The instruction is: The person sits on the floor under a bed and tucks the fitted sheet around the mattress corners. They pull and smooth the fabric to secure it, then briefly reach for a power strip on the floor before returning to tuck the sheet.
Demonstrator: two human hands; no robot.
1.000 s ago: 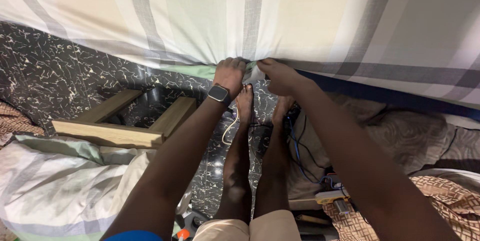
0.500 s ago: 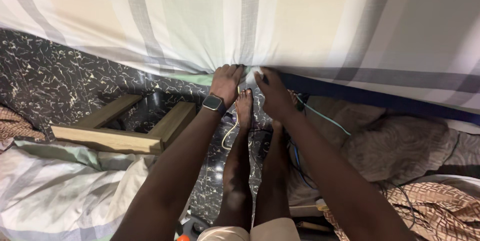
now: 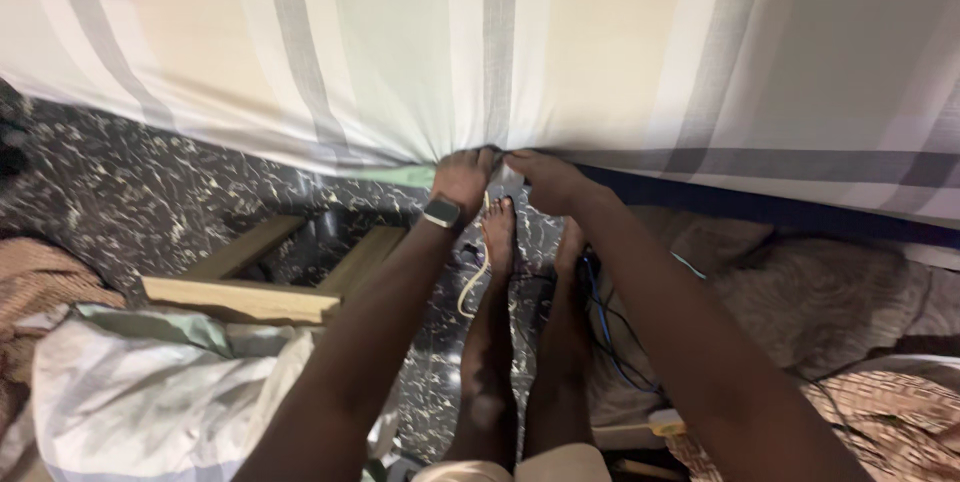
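Gripping the lower edge of the striped sheet [image 3: 480,62], the left hand [image 3: 462,174] and right hand [image 3: 545,177] were closed on the cloth side by side, almost touching. The sheet spread above and beyond both hands, its hem running left to right and its stripes crossing. Below lay the speckled floor [image 3: 120,182], bare feet [image 3: 500,232], cables [image 3: 600,312] and a wooden frame [image 3: 240,292].

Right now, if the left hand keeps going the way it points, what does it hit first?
The striped sheet. The left hand already grips its lower edge, fingers pointing up and away, so it would push further into the cloth. What lies behind the sheet is hidden.
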